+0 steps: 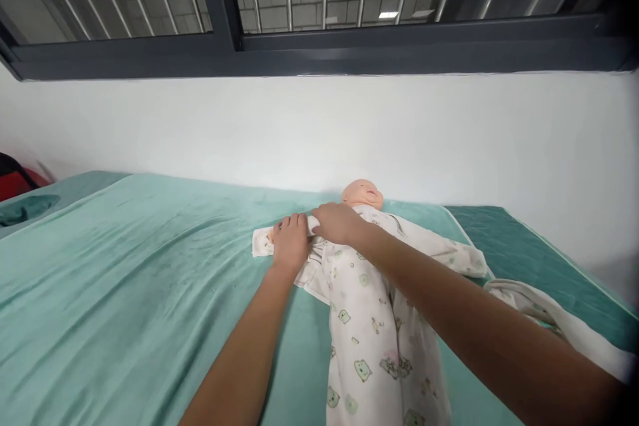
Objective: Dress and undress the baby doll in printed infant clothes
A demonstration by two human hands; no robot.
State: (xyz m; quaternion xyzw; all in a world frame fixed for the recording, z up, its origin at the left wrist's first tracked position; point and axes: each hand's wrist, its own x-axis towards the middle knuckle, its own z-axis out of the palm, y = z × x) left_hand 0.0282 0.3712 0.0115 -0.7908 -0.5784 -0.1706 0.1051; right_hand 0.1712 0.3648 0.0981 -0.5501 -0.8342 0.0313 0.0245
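Observation:
A baby doll (360,193) lies face up on a teal blanket, its head close to the wall. White baby clothes (362,319) printed with small green animals cover its body and reach toward me. One sleeve (262,242) stretches out to the left, and my left hand (290,239) is closed around it near the cuff. My right hand (337,221) grips the same sleeve closer to the shoulder, its fingertips partly hidden. On the other side, the second sleeve (456,256) lies spread to the right, touched by neither hand.
The teal blanket (124,293) is wrinkled on the left. A white cloth (549,313) lies at the right, partly behind my forearm. A white wall (224,133) and a dark window frame (374,53) stand behind. Something red and black (17,176) shows at the far left.

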